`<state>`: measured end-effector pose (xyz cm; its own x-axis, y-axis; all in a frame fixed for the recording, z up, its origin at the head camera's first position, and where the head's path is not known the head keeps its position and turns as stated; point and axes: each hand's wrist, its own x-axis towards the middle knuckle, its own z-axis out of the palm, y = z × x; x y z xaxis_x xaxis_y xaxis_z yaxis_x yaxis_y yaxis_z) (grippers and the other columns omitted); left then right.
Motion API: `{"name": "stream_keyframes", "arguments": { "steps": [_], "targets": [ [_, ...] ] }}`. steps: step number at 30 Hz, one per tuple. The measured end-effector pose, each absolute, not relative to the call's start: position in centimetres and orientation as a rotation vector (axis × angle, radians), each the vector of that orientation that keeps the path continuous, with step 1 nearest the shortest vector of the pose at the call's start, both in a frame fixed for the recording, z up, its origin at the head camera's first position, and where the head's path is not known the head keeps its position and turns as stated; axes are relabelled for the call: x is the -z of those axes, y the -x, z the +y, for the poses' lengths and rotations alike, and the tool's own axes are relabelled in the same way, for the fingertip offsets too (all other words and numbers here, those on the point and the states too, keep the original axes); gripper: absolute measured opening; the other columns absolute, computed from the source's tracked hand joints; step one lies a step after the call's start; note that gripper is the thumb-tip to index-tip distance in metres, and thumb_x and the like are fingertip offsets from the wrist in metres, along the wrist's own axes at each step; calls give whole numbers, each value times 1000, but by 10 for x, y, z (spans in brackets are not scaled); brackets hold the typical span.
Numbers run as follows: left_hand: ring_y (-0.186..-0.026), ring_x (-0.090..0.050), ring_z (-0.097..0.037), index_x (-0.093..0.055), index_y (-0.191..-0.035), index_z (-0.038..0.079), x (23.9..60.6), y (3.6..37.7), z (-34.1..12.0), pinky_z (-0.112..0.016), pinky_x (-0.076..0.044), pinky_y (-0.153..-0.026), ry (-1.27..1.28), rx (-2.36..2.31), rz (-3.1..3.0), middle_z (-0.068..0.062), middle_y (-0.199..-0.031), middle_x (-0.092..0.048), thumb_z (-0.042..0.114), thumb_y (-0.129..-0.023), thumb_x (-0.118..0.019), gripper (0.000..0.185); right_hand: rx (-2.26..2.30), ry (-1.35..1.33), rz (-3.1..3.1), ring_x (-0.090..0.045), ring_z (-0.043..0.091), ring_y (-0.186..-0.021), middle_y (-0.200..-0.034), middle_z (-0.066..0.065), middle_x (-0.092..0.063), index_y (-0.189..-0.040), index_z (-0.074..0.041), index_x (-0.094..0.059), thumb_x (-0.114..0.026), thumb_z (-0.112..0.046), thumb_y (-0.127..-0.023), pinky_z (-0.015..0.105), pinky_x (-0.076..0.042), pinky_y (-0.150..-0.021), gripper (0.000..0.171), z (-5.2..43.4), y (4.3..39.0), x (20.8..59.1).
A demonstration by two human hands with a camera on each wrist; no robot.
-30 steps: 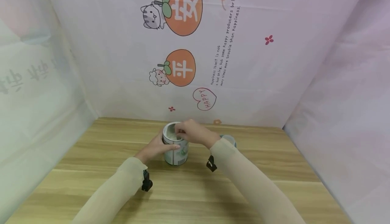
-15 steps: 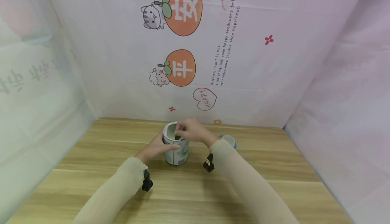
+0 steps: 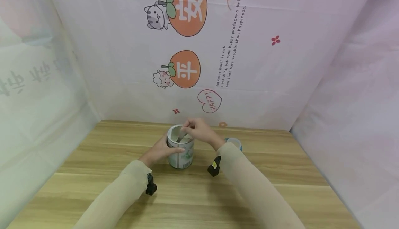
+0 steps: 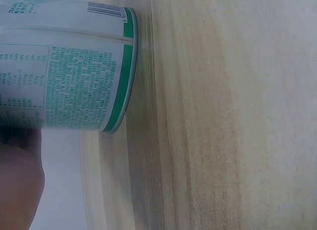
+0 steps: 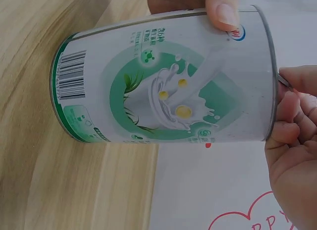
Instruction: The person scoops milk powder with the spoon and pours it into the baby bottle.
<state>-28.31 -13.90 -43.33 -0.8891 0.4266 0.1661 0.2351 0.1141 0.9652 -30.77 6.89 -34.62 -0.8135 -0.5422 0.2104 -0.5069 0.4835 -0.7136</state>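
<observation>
A white and green milk-powder can [image 3: 180, 157] stands open on the wooden table [image 3: 199, 194] at the middle. My left hand [image 3: 164, 148] grips its side, thumb across the front; the thumb tip [image 5: 223, 9] shows in the right wrist view on the can [image 5: 163, 91]. My right hand [image 3: 192, 129] is over the can's mouth and pinches the thin handle of a scoop [image 3: 182, 136] that slants down into the can. The left wrist view shows the can's label and base [image 4: 64, 76] on the table, with part of the palm [image 4: 17, 185].
A round lid with a pale blue rim [image 3: 235, 141] lies on the table behind my right forearm. Printed white sheets wall the table at the back [image 3: 199, 66] and on both sides. Bare wood lies in front of the can.
My right hand has risen a little over the can's mouth and turned, so the scoop handle now shows slanting into the can. The left hand and can have not moved.
</observation>
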Motion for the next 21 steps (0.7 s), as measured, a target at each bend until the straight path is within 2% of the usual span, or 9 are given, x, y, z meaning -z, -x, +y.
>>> {"name": "stream_keyframes", "arguments": {
  "steps": [4, 8, 11, 17, 21],
  "targets": [
    [-131, -48, -29, -27, -153, 29, 434, 283, -138, -57, -35, -108, -660, -1886, 2224, -7, -144, -48, 23, -88, -80, 84, 1311, 888, 2673, -56, 14, -76, -86, 3, -68, -92, -7, -67, -63, -20, -99, 28, -49, -67, 15, 73, 307, 347],
    [-131, -47, -29, -28, -153, 29, 434, 282, -138, -58, -34, -109, -627, -1878, 2238, -6, -144, -48, 24, -87, -81, 85, 1403, 791, 2643, -62, 17, -87, -93, 4, -69, -94, -6, -68, -64, -21, -98, 34, -53, -78, 16, 78, 306, 349],
    [-131, -47, -28, -29, -152, 30, 433, 280, -137, -58, -33, -109, -608, -1868, 2257, -5, -143, -48, 26, -85, -82, 85, 1477, 708, 2617, -62, 19, -92, -97, 6, -69, -96, -4, -69, -64, -20, -97, 36, -53, -82, 17, 81, 307, 353],
    [-131, -47, -27, -30, -152, 32, 434, 281, -136, -58, -32, -110, -571, -1863, 2293, -4, -143, -49, 30, -83, -84, 88, 1607, 556, 2585, -59, 20, -85, -93, 5, -70, -96, -4, -71, -63, -19, -97, 42, -53, -81, 17, 86, 312, 356],
    [-131, -47, -29, -30, -152, 30, 435, 283, -136, -58, -31, -110, -581, -1861, 2319, -7, -142, -49, 28, -83, -85, 88, 1662, 462, 2598, -57, 16, -78, -87, 5, -70, -98, -3, -71, -65, -20, -97, 36, -53, -76, 18, 90, 312, 354]
  ]
}}
